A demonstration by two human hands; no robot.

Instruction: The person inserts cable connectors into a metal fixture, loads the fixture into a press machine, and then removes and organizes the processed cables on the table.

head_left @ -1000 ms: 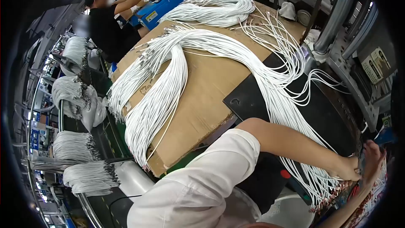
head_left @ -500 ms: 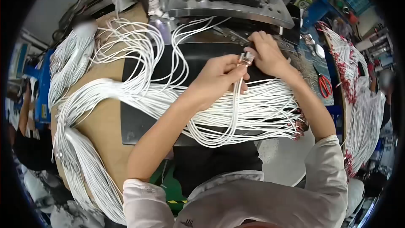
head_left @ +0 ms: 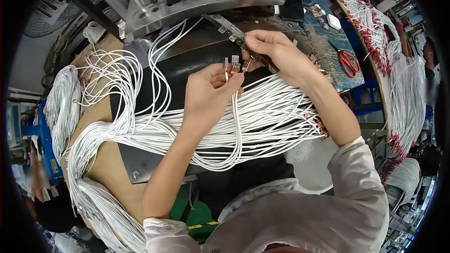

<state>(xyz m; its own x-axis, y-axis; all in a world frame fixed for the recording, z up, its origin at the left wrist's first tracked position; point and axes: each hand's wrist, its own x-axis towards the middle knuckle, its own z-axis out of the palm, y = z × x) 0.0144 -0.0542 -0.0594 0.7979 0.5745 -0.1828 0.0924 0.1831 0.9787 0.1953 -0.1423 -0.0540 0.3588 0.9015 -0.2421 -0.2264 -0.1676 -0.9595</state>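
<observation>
Two hands at work: left hand (head_left: 206,94) and right hand (head_left: 274,54). One pair of red-handled scissors (head_left: 347,61). White cables (head_left: 276,112) too many to count.

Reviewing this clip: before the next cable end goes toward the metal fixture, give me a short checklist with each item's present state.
1. Left hand grips a few white cables with metal ends up: ok.
2. Right hand at the fixture rail, fingers pinched there: ok.
3. One end seated in the rail: cannot tell, fingers hide it.
4. Held ends fanned apart, not bunched: ok.
5. Cable loop hangs free below the left hand: ok.
6. Scissors lie away from both hands: ok.
</observation>
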